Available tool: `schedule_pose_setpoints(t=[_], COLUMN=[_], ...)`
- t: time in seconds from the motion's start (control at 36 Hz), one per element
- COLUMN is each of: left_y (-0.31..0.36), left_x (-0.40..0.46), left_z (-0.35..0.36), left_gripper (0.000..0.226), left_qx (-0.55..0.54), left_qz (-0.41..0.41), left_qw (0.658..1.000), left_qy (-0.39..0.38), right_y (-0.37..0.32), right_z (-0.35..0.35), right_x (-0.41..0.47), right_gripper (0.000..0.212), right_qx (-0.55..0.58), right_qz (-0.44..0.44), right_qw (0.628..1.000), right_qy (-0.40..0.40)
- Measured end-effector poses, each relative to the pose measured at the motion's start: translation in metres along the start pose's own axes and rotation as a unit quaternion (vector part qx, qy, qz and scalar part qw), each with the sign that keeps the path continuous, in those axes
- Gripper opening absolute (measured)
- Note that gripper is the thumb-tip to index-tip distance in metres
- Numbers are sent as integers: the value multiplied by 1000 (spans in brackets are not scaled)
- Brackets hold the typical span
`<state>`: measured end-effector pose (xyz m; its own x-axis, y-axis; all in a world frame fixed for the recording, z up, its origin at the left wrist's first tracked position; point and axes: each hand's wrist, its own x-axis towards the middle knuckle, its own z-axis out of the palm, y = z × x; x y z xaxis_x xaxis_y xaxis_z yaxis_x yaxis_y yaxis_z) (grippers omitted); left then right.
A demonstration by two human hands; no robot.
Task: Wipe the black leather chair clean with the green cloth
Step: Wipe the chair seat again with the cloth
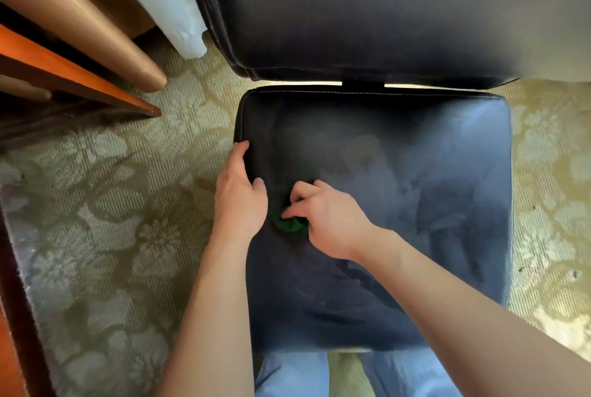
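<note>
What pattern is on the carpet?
A pale floral pattern on the olive-green carpet, in the head view.

1. Both forearms are bare and reach forward from the bottom of the view, drawing closer together toward the hands
2. The left hand (pixel 239 195) lies back up on the left edge of the chair seat (pixel 399 204), fingers laid together along the edge and thumb spread out onto the top of the seat
3. The right hand (pixel 329 220) sits just right of the left one, back up, wrist angled inward
4. Its fingers are curled and bunch the green cloth (pixel 289 225) against the seat, with the thumb tip on the cloth
5. The two hands are near each other but do not touch
</note>
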<state>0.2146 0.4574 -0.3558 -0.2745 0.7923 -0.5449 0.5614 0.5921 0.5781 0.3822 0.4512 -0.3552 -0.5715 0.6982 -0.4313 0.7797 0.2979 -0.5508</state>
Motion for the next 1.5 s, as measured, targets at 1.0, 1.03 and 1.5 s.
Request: schedule_pose_setpoints(t=[1.0,1.03,1.5], left_y=[-63,-65,-71], left_x=[-89,-91,-150], left_z=[52,51,64], left_gripper=[69,70,48], left_qx=[130,120,131], left_qz=[-32,-24,15], left_qw=[989,990,989], left_qy=[63,65,60], right_y=[4,2,-6], right_z=[54,58,76], right_x=[-60,-63,-148], right_gripper=[54,54,55], right_qx=[-33,-32,10], right_qz=[62,57,-57], right_qw=[992,992,998], right_qy=[109,105,38])
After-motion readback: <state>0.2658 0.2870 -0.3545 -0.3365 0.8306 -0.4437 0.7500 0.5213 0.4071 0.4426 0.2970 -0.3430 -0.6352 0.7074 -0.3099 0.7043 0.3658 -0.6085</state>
